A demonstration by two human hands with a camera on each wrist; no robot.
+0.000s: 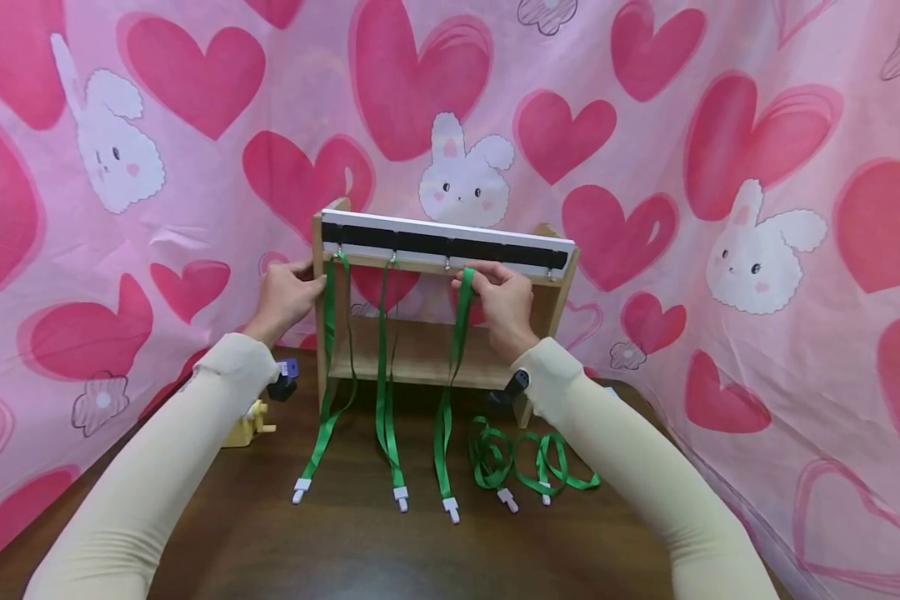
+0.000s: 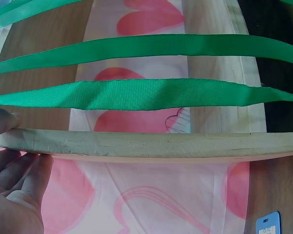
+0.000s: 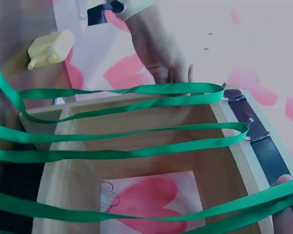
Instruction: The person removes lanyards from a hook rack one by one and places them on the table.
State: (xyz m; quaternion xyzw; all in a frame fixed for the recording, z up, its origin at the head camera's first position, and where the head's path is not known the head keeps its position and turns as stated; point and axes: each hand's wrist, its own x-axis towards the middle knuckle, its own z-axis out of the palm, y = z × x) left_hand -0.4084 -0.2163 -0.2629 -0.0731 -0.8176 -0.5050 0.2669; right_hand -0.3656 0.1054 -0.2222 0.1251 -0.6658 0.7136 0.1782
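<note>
A wooden rack (image 1: 420,350) stands on the table with a white, black-striped rail (image 1: 450,247) along its top and small metal hooks under it. My left hand (image 1: 285,296) grips the rack's left side panel (image 2: 146,146), thumb on one face and fingers on the other. Two green lanyards (image 1: 330,308) (image 1: 382,350) hang from the left hooks, their white clips on the table. Between thumb and fingers, my right hand (image 1: 504,302) pinches the top loop of a third green lanyard (image 1: 461,321), right beside the third hook (image 1: 447,262). The rightmost hook (image 1: 551,273) carries nothing.
Two more green lanyards lie on the table at the right, one coiled (image 1: 487,467) and one loosely looped (image 1: 558,458). A small yellow device (image 1: 242,429) with a knob stands left of the rack. A pink heart-patterned curtain (image 1: 780,375) surrounds the table.
</note>
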